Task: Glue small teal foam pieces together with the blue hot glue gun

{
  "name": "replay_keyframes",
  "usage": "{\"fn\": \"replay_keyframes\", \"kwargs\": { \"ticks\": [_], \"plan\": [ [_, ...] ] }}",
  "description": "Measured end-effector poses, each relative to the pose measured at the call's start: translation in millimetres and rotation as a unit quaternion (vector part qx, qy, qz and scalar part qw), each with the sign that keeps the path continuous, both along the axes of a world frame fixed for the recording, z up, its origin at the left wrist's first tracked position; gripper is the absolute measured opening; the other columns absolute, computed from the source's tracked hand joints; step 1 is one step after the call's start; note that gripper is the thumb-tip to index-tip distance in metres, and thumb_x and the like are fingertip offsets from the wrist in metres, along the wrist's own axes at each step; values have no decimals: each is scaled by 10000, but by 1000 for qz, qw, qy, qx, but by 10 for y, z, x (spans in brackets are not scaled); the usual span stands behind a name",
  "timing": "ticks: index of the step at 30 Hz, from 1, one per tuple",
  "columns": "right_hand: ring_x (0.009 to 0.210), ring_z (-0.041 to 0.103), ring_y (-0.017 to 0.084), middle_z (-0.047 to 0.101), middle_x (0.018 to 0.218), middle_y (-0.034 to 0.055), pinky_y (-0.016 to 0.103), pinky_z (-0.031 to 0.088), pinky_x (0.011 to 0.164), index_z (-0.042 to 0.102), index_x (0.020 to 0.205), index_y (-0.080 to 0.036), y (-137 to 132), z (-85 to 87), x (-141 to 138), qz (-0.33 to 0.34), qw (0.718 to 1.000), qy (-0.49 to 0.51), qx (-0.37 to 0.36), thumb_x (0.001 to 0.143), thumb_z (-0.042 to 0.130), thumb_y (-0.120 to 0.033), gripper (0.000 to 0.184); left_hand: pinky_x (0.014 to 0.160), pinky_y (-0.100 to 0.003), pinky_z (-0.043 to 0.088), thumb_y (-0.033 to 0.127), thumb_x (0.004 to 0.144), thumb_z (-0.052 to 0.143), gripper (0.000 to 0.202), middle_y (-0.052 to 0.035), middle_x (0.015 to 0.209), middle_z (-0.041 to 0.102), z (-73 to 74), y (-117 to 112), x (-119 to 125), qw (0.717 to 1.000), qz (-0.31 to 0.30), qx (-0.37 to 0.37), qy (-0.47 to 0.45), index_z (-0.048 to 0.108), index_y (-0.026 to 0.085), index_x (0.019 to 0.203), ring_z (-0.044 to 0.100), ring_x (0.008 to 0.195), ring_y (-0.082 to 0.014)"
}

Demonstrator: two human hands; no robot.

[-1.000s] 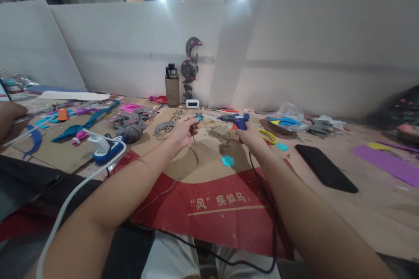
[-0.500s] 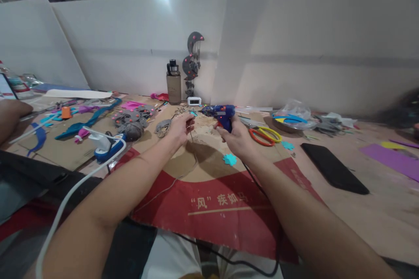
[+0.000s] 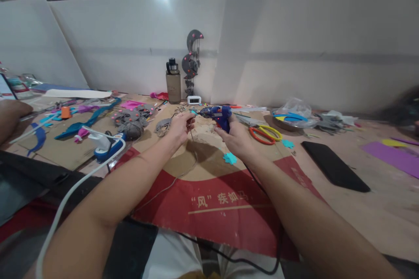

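My right hand [image 3: 238,137] is wrapped round the handle of a blue glue gun [image 3: 220,115], whose nozzle points left. My left hand [image 3: 182,128] pinches a small teal cutout [image 3: 194,112] by its fingertips, close to the nozzle tip. A thin grey string [image 3: 195,157] hangs below the left fingers and trails over the red and brown cardboard [image 3: 222,222]. One teal flower-shaped cutout [image 3: 229,158] lies on the cardboard below the glue gun. The exact contact between nozzle and teal piece is too small to make out.
Scissors [image 3: 265,134] and a black phone [image 3: 334,165] lie to the right. A power strip [image 3: 110,146] with a white cable [image 3: 70,196] is at the left, near grey yarn [image 3: 133,128]. A bottle [image 3: 173,82] stands behind. Another person's hand [image 3: 15,111] is at far left.
The glue gun and my right hand have shifted slightly left, bringing the nozzle nearer my left fingertips. My left hand has barely moved.
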State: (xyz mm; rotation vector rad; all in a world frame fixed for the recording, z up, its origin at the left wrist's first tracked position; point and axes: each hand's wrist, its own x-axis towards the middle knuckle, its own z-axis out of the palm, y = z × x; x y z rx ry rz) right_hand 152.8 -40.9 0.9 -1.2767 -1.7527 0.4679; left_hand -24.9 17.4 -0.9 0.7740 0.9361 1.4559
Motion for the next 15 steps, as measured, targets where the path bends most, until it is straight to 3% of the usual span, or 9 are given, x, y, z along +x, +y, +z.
{"fn": "replay_keyframes", "kwargs": {
  "ticks": [15],
  "plan": [
    [883, 606, 240, 648, 1045, 101, 377, 489, 793, 470, 1268, -189, 17, -13, 20, 12, 1000, -7, 11, 817, 534, -319, 474, 464, -175, 363, 122, 604, 708, 184, 42, 549, 534, 20, -19, 5, 1000, -3, 13, 5, 530, 160, 637, 507, 492, -55]
  ]
}}
